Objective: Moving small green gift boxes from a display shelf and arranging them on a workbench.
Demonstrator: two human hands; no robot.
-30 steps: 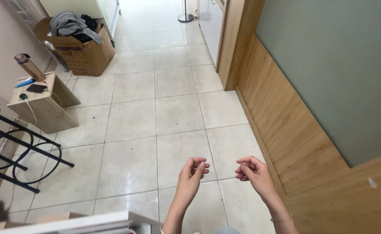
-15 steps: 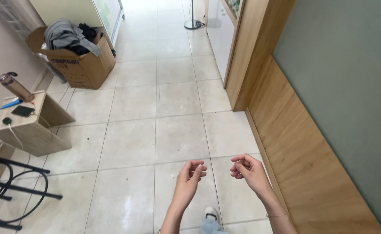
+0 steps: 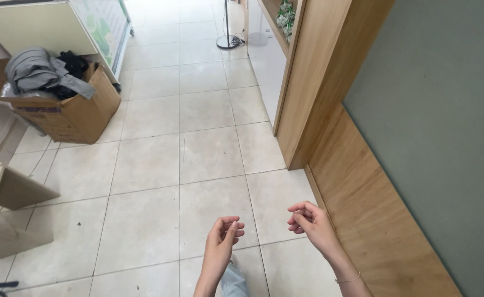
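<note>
Tiled floor (image 3: 198, 143) spreads out below and beyond your fingertips. Far off to the left of your fingers sits a cardboard box (image 3: 71, 113) heaped with grey clothes (image 3: 36, 71). Your left hand (image 3: 223, 242) is loosely curled, thumb against fingers, holding nothing visible. Just beside it, your right hand (image 3: 308, 223) curls likewise, a thin bracelet (image 3: 347, 279) at the wrist. Wooden panelling (image 3: 363, 220) runs along to the right of your fingers.

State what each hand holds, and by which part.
Nothing visible: the left hand and right hand hang over the tiled floor, fingers loosely curled.
</note>
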